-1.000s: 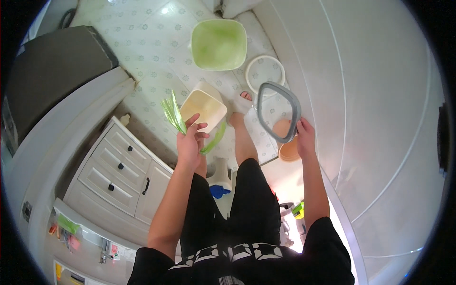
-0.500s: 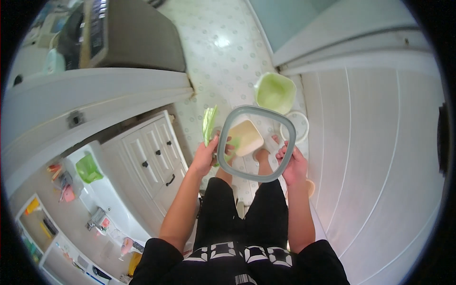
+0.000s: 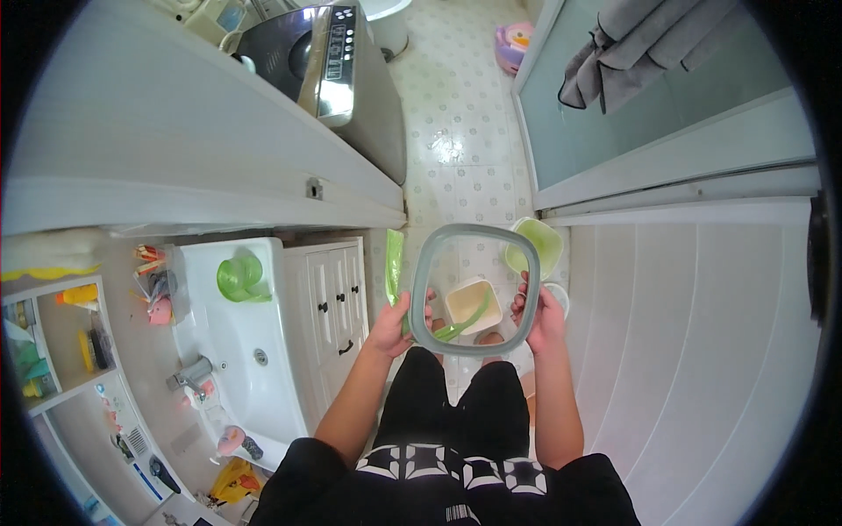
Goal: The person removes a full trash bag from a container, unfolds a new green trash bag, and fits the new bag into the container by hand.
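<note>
In front of my black shorts, both hands hold up a grey rounded-square ring (image 3: 474, 231) that looks like a bin rim. My left hand (image 3: 388, 330) is closed at its left side, with a folded green plastic bag (image 3: 395, 263) standing up from the same grip. A further green strip (image 3: 469, 323) shows through the ring's opening; how it joins the bag I cannot tell. The fingers of my right hand (image 3: 545, 317) close round the ring's right side. Below, seen through the opening, a cream bin (image 3: 465, 305) sits on the floor.
A light green bin (image 3: 545, 244) stands right of the ring, with a white round object (image 3: 559, 301) beside it. To the left are a sink (image 3: 289, 386) holding a green item (image 3: 241, 277), and a white cabinet (image 3: 307, 280). A washing machine (image 3: 373, 131) stands ahead, a panelled wall (image 3: 667, 333) right.
The view has tilted up, bringing more floor, sink and a grey towel into sight. The ring stays in both hands. The green strip inside its opening now shows more plainly.
</note>
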`<state>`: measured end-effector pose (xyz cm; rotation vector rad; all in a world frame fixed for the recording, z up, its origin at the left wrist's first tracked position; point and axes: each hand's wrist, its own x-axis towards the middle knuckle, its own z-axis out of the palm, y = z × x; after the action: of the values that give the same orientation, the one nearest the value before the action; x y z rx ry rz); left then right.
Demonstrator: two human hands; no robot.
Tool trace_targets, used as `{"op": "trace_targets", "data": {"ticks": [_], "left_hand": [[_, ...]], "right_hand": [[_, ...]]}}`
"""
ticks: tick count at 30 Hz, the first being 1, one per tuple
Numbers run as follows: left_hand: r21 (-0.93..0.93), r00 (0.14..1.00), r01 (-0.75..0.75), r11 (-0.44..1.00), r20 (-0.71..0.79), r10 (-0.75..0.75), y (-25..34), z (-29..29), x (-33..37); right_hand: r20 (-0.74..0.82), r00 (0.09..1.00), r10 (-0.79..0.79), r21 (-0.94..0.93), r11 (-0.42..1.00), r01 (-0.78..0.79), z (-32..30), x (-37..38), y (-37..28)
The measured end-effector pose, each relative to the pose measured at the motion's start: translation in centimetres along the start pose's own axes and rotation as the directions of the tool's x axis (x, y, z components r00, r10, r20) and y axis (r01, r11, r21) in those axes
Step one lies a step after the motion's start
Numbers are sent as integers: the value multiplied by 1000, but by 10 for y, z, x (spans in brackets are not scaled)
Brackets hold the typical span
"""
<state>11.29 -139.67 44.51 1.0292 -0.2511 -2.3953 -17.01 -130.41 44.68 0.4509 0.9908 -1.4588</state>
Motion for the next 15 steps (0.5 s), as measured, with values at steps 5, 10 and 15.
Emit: {"op": "trace_targets", "data": {"ticks": [5,10,15], "left_hand": [[162,994,-44,986,-91,59,19,28,-18],[400,993,-88,912,-34,111,29,67,-22],[418,980,-146,897,-60,187,30,82,-13]], "right_hand": [[-112,833,-543,-592,709,383,27,-15,16],[536,434,-724,-778,-224,587,55,-62,33],[684,533,-498,-673,-149,724,91,-82,64]]}}
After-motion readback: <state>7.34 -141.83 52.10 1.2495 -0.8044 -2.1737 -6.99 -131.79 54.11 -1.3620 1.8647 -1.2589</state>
